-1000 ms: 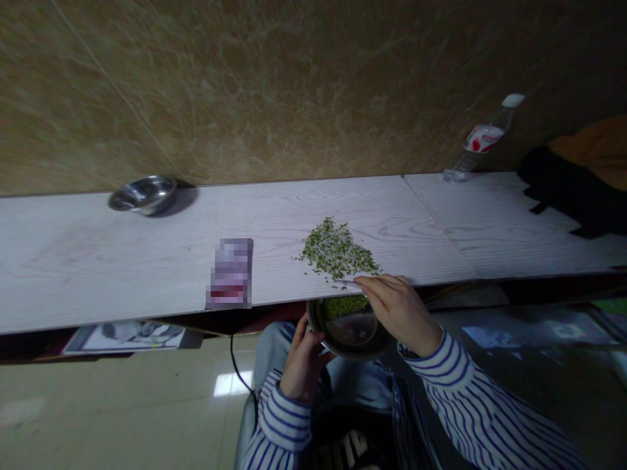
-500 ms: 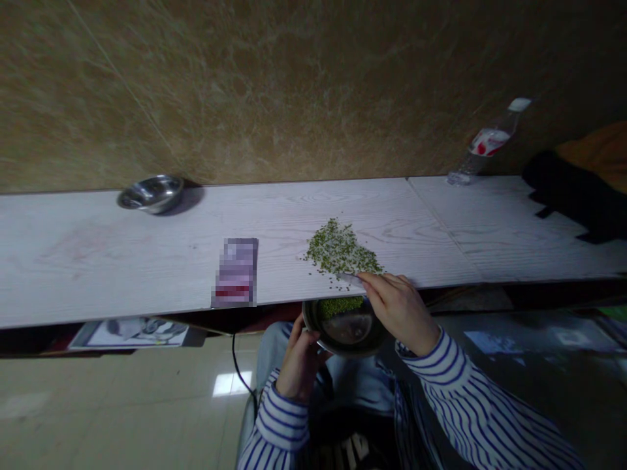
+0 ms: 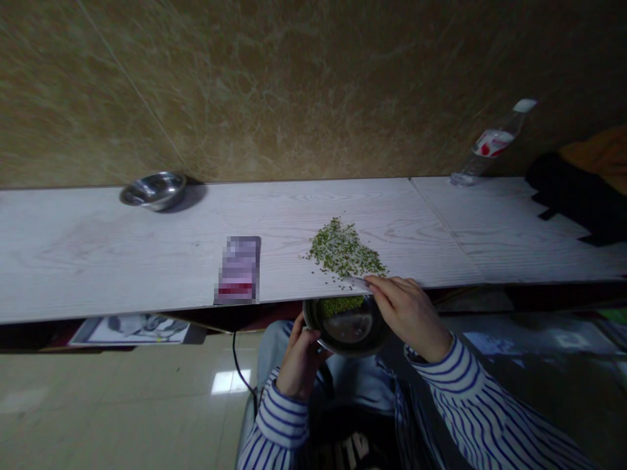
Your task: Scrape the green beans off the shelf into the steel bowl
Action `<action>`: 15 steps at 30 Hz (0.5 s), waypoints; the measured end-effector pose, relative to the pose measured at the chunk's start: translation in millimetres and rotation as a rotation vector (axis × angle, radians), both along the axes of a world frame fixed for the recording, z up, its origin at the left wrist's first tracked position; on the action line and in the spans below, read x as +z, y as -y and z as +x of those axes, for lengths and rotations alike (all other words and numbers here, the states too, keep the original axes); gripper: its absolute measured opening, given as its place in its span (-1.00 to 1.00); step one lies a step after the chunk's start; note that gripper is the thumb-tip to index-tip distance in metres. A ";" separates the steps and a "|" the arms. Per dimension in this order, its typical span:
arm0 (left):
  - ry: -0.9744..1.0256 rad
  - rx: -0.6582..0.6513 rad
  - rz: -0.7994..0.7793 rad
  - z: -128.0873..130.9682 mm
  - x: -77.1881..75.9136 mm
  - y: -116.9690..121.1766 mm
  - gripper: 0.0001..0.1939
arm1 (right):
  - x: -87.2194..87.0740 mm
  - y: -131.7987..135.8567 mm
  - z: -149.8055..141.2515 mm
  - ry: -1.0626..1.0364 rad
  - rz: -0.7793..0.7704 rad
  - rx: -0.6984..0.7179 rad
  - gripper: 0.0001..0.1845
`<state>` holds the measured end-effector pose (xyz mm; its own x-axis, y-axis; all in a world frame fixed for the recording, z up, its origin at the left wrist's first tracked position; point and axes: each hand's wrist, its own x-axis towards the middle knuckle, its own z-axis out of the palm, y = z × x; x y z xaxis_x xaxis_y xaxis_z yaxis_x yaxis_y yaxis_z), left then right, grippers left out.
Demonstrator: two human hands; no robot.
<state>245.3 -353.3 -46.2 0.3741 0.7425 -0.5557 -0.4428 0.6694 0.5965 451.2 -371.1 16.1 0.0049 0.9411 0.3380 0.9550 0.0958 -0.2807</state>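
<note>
My left hand (image 3: 300, 359) grips the left rim of a metal bowl (image 3: 377, 339), holding it just under the table's front edge. Inside the bowl a heap of mung beans (image 3: 341, 305) lies toward the far side, the rest of the bottom bare. More mung beans (image 3: 345, 251) are spread loosely on the table above it. My right hand (image 3: 409, 313) is closed on a thin pale-grey utensil (image 3: 356, 282), whose exact kind I cannot make out. Its tip rests at the near side of the scattered beans, close to the table edge.
A second metal bowl (image 3: 154, 191) stands at the back left of the white table (image 3: 274, 209). A blurred purple packet (image 3: 239, 269) lies left of the beans. A plastic bottle (image 3: 492, 143) and dark cloth (image 3: 568, 196) are at the right. Papers (image 3: 132, 329) sit on the shelf below.
My right hand has moved slightly right and toward me with the utensil, nearer the table edge. My left hand and the bowl stay in place; the view has shifted a little.
</note>
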 end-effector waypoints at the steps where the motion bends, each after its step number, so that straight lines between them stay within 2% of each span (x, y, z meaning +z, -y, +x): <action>1: 0.001 -0.004 0.002 0.0 0.0 -0.4 -0.52 | -0.2 0.8 0.8 0.002 -0.003 0.001 -0.74; 15: 0.008 -0.008 -0.012 3.4 2.0 0.7 -0.55 | 1.0 -1.5 -0.4 -0.009 -0.018 0.011 -0.72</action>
